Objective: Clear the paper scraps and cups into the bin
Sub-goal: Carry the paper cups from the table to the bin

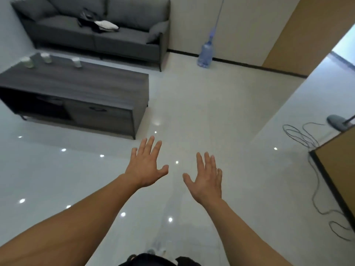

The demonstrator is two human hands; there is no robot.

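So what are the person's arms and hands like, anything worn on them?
Both forearms are bare, no sleeves in view. The left hand and right hand are ungloved; no rings, watch or bands show.

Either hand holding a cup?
No, the left hand and right hand are spread and empty; three cups stand on the coffee table.

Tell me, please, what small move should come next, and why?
Probably step toward the low table and reach for the rightmost cup on it. The left hand and the right hand are open and hold nothing, above the floor, and the cup stands far beyond them.
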